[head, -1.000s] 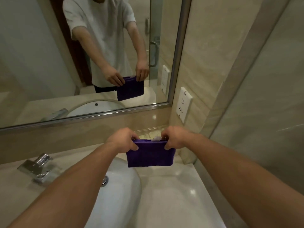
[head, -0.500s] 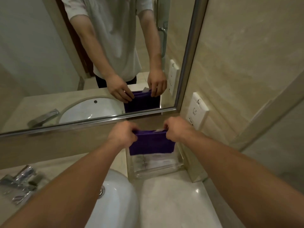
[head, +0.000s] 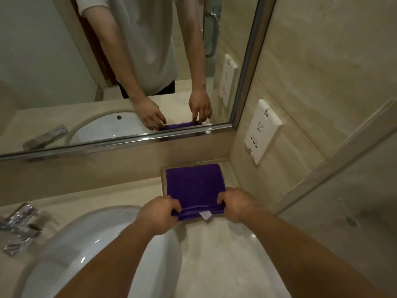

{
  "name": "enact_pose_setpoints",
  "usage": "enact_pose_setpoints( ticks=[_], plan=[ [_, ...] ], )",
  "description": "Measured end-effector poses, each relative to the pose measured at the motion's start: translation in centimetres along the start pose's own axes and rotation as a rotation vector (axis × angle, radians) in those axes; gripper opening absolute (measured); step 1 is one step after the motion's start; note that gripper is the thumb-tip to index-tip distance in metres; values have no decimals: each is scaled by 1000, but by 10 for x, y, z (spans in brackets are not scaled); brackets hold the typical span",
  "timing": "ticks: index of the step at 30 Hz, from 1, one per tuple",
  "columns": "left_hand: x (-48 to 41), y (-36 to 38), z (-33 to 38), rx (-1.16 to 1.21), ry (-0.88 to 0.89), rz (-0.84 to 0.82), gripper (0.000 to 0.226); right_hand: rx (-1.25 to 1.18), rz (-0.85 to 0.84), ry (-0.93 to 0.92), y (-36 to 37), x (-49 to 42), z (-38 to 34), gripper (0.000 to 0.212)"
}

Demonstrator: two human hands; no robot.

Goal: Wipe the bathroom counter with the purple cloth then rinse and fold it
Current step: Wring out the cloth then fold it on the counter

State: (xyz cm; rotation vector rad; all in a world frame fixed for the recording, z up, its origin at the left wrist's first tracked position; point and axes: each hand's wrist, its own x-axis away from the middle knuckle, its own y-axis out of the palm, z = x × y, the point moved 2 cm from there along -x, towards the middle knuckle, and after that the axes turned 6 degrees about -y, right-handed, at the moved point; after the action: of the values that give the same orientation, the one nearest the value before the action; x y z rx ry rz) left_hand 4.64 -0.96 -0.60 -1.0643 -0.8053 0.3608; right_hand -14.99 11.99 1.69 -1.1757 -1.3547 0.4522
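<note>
Purple cloth (head: 194,187) folded, in clear tray (head: 228,172) at 12 o'clock; my left hand (head: 159,214) and right hand (head: 238,204) pinch near corners. Only release left, I'd judge.

The cloth (head: 194,186) is lying in the tray (head: 228,173), which is sitting in the counter's (head: 219,254) back right corner, and your left hand (head: 160,214) and right hand (head: 237,204) are gripping its near edge. The basin (head: 86,239) is sitting to the tray's left, with the faucet (head: 18,220) beyond it.
</note>
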Motion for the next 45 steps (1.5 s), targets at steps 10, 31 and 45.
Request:
enact_pose_setpoints(
  ticks=[10, 31, 45],
  plan=[
    [-42, -7, 23, 228, 14, 422, 43, -173, 497, -83, -1, -40, -7, 41],
    [-104, 39, 23, -109, -97, 365, 71, 95, 322, -13, 23, -113, 18, 65],
    [-92, 46, 32, -177, -19, 261, 71, 61, 342, -130, 46, -96, 9, 69]
  ],
)
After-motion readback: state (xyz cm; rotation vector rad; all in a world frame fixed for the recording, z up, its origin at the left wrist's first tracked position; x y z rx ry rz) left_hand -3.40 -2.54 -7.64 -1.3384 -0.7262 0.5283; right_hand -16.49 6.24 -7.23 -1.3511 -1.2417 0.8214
